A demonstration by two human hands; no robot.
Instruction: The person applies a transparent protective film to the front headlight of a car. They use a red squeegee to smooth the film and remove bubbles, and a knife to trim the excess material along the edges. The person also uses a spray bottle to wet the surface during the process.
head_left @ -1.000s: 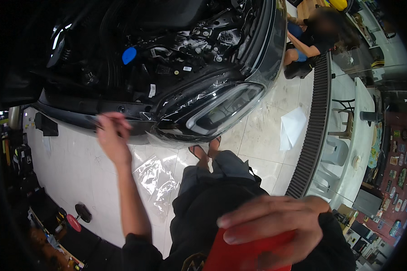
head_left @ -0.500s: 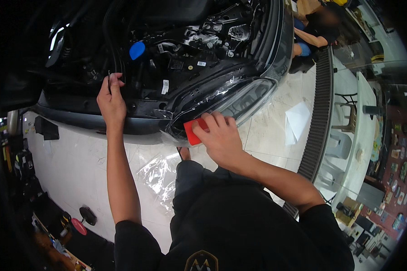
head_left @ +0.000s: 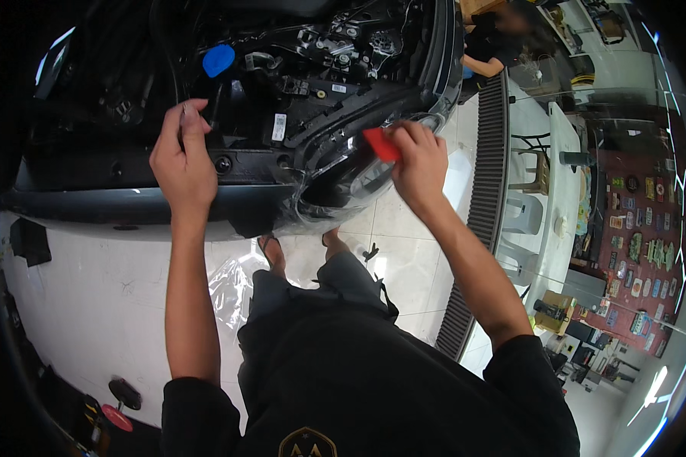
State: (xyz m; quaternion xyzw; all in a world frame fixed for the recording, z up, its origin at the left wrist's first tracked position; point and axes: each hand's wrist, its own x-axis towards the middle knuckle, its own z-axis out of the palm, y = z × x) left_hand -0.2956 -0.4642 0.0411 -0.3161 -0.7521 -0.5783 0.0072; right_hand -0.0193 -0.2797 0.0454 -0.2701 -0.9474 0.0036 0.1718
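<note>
My right hand (head_left: pixel 421 166) grips a red squeegee card (head_left: pixel 378 145) over the car's headlight (head_left: pixel 367 180). Whether the card touches the surface cannot be told. Clear, wrinkled film (head_left: pixel 301 204) covers the headlight and hangs past the edge near the bumper. My left hand (head_left: pixel 184 160) is raised over the front edge of the engine bay, thumb and fingers pinched together. Something thin may be between those fingertips, too small to make out. Beneath both hands lies the dark car front (head_left: pixel 129 207), its engine bay exposed, with a blue cap (head_left: pixel 219 60) behind my left hand.
Crumpled clear film (head_left: pixel 232 286) lies on the pale tiled floor by my feet. A dark ribbed radiator-like strip (head_left: pixel 486 190) runs along the right, beside a white table (head_left: pixel 562 160) and grey stools (head_left: pixel 522 213). Another person (head_left: pixel 495 42) is at the car's far right side.
The view has shifted, and I stand further right along the car. My right hand has lifted the squeegee from the headlight's near inner corner toward its far outer part. My left hand stays pinched.
</note>
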